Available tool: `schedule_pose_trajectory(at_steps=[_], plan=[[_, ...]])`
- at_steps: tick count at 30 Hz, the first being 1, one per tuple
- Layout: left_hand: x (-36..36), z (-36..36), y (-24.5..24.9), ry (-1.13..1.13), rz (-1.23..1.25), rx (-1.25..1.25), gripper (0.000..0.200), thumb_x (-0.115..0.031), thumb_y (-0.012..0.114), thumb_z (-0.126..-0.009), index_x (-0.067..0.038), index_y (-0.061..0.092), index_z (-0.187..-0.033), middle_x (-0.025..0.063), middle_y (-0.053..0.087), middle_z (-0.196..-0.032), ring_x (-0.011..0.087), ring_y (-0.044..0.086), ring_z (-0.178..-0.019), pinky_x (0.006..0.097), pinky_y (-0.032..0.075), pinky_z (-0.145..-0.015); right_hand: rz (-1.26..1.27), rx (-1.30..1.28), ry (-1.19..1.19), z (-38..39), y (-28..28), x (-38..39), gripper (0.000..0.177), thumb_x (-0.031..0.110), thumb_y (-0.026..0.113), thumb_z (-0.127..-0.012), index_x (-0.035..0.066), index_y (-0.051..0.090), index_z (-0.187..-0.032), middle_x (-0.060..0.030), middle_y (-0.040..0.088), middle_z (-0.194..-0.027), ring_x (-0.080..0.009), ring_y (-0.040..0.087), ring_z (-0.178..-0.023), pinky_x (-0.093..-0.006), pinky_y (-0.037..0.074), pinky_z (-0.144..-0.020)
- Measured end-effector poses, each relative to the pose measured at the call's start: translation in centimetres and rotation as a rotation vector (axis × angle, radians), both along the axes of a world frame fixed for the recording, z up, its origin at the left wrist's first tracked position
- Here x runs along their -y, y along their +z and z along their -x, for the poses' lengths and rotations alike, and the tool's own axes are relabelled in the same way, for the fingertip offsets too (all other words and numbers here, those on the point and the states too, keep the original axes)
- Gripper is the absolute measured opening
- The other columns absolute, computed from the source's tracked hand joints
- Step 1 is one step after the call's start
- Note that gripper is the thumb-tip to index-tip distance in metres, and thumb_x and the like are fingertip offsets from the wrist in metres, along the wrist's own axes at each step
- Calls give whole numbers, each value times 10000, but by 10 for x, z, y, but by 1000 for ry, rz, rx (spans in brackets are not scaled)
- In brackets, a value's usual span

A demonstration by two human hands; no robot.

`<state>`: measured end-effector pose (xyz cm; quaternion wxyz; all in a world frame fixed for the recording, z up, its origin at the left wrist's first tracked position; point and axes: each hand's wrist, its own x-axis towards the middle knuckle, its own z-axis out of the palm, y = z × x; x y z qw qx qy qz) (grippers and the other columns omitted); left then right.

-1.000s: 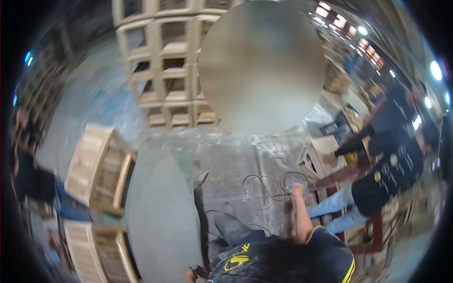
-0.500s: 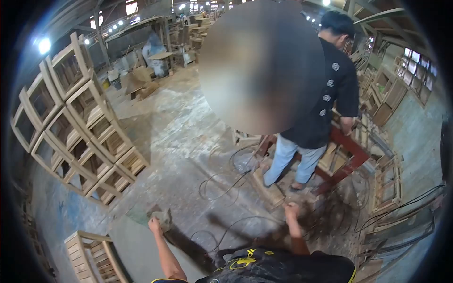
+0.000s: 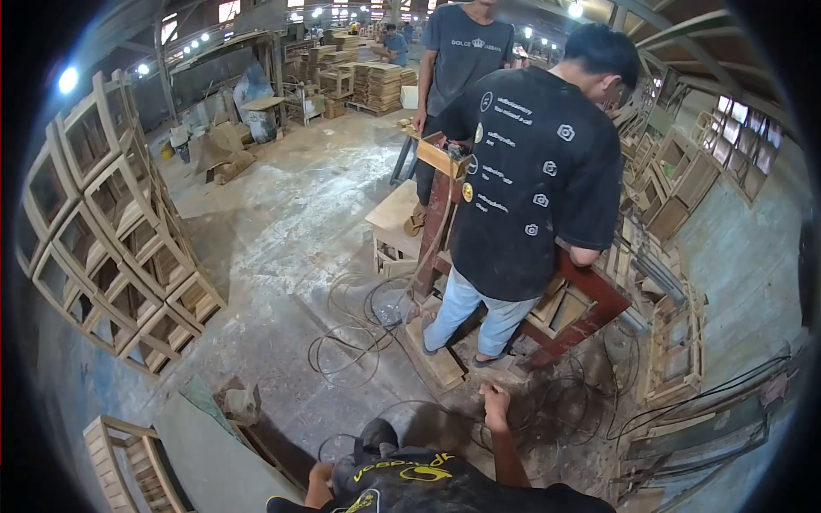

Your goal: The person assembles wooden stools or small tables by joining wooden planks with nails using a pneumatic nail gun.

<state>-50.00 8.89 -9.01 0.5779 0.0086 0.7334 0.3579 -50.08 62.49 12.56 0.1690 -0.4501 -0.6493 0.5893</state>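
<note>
My right hand (image 3: 494,405) is held out low in front of me with its fingers curled in. I see nothing in it. Beyond it lies a wooden board (image 3: 434,363) on the floor, and cables (image 3: 355,329) loop nearby. My left hand (image 3: 319,480) is close against my dark shirt (image 3: 410,474), at its left side; its fingers are mostly hidden. Left of that hand stands a grey-green panel (image 3: 214,445), with a crumpled pale bundle (image 3: 239,402) by its far edge.
Ahead, a person in a black shirt (image 3: 530,188) stands on boards at a dark red wooden frame (image 3: 590,312); another person (image 3: 466,60) is behind. Stacked wooden frames (image 3: 120,222) rise at left, a slatted wooden piece (image 3: 120,462) at lower left. More frames (image 3: 680,342) lean along the right wall.
My view has swung right. My left hand has drawn back from near the bundle to my shirt. My right hand is still out front, with fingers curled.
</note>
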Motion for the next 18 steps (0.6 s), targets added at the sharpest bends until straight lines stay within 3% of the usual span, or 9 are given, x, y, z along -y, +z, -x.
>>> schedule_pose_trajectory(at_steps=[1, 2, 3, 6, 7, 10, 15, 16, 18], plan=[[5, -17, -10, 445, -30, 641, 258, -293, 578, -838, -37, 593, -818, 115, 624, -684, 248, 609, -530, 357, 406, -432, 21, 3, -33, 2, -15, -5, 217, 207, 671, -760, 5, 655, -682, -79, 639, -689, -172, 569, -670, -338, 440, -674], [11, -27, -17, 654, 148, 1040, 279, -312, 556, -849, -41, 571, -786, 105, 599, -644, 258, 590, -508, 356, 383, -427, 40, 8, -67, 7, -30, -6, 218, 208, 677, -749, 1, 655, -685, -90, 642, -695, -189, 575, -677, -346, 441, -686], [29, -55, 1, 1011, 227, 426, 275, -306, 545, -852, -38, 571, -797, 107, 599, -646, 262, 591, -509, 361, 388, -429, 33, 27, -118, 13, -47, -6, 226, 215, 679, -725, -7, 655, -687, -122, 644, -692, -251, 593, -708, -376, 442, -713], [23, -16, 28, 1178, 116, 263, 268, -289, 514, -864, -30, 571, -829, 113, 600, -652, 275, 594, -513, 375, 403, -434, -270, -93, -70, 33, -134, -4, 136, 142, 631, -774, 52, 646, -673, -16, 604, -610, -120, 470, -486, -297, 361, -474], [21, 6, 34, 1203, 82, 215, 267, -284, 503, -867, -27, 571, -839, 114, 600, -654, 279, 594, -514, 380, 408, -436, -261, -34, -92, 48, -120, 10, 145, 134, 630, -776, 52, 631, -657, -13, 581, -595, -110, 474, -480, -288, 363, -460], [3, 114, 19, 1344, 249, 134, 268, -253, 443, -879, -14, 563, -911, 143, 607, -687, 302, 600, -527, 403, 436, -435, 204, -22, -19, 109, -50, 40, 162, 131, 628, -787, 42, 628, -652, -4, 547, -575, -88, 464, -466, -274, 338, -433], [-2, 332, -42, 1056, -163, -130, 343, -284, 546, -851, 34, 584, -976, 178, 619, -762, 316, 651, -656, 456, 478, -451, -131, -126, 160, 270, 8, 52, 155, 156, 667, -818, 54, 641, -704, 32, 486, -546, -47, 412, -458, -249, 260, -407], [-15, 371, -32, 957, -180, -182, 354, -281, 563, -846, 42, 598, -986, 181, 627, -769, 307, 653, -660, 457, 495, -492, -163, -124, 166, 306, 14, 48, 156, 159, 671, -822, 56, 644, -707, 41, 474, -540, -43, 397, -455, -248, 249, -404], [-23, 455, -23, 588, -145, -354, 388, -292, 564, -862, 46, 594, -1049, 187, 644, -791, 291, 646, -611, 417, 520, -521, 5, -235, 31, 375, 81, 73, 146, 160, 669, -822, 57, 656, -720, 59, 458, -537, -45, 360, -438, -251, 230, -402]])
